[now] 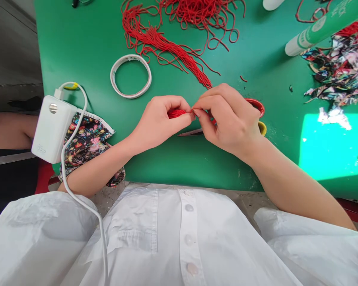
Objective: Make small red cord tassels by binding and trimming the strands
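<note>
Gripping in the head view: your left hand is curled narrow around a red cord bundle, which pokes out between thumb and fingers above the green table. Your right hand is narrow too, thumb and forefinger pinched together at the right end of that bundle, fingertips right up against your left ones. Can't tell exactly what sits in that pinch; too small.

Scissors lie under your right hand, blade out to the left, a red loop and a yellow loop showing on the other side. Just beyond your hands, a long red cord hank runs down the table, its lower end near your right knuckles; a tangled red cord pile is at the far edge of view. White ring flat on the table, left of the hank.

Far left: white power bank with a white cable running down over your left forearm and white shirt, floral cloth beside it. A person's bare leg at the left edge. Far right: green-and-white tube, patterned scraps, bright sunlit patch below them.
</note>
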Demonstrator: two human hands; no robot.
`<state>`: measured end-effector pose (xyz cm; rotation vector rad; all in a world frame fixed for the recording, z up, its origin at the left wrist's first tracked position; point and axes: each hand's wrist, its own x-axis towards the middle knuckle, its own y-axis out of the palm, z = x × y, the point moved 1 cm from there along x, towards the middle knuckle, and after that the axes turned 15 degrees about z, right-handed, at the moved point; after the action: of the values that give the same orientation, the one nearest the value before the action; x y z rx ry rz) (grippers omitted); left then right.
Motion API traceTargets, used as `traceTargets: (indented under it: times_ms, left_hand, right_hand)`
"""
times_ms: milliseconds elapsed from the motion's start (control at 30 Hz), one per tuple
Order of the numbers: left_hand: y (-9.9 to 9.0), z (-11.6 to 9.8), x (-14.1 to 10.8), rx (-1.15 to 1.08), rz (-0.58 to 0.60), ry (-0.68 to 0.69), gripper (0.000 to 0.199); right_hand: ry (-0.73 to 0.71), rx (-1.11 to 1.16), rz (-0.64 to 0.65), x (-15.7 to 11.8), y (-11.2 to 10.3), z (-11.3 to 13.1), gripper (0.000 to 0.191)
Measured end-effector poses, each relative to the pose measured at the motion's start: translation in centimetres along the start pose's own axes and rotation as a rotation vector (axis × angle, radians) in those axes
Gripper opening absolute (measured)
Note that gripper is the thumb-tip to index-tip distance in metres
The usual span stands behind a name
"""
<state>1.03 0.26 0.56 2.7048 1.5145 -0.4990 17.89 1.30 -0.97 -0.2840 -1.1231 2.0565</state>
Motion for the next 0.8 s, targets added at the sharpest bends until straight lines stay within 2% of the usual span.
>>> traceTargets:
  times_ms: [133,233,400,500,600,800]
  left_hand:
    - [0.0,0.0,0.0,-0.011,0.006,0.003,0.015]
    - [0.0,0.0,-0.2,0.065,-0.03,0.016,0.015]
    - [0.0,0.0,-0.3,0.117,-0.032,0.013,0.013]
    - [0.0,0.1,-0.3,0.128,-0.011,0.015,0.013]
    - [0.1,0.2,-0.3,0.163,-0.015,0.03,0.012]
    - [-0.1,0.2,-0.3,0.161,-0.01,0.045,0.014]
  right_hand:
    - [0.059,0.126,-0.045,0.1,0.1,0.6,0.019]
    - [0.166,0.345,-0.055,0.1,0.2,1.1,0.02]
    - [0.295,0.893,0.063,0.5,0.2,0.6,0.017]
    - [0.336,1.106,0.145,0.7,0.1,0.2,0.016]
    - [0.37,1.2,0.168,0.8,0.0,0.1,0.019]
    - [0.399,1.271,0.134,0.7,-0.4,0.3,0.021]
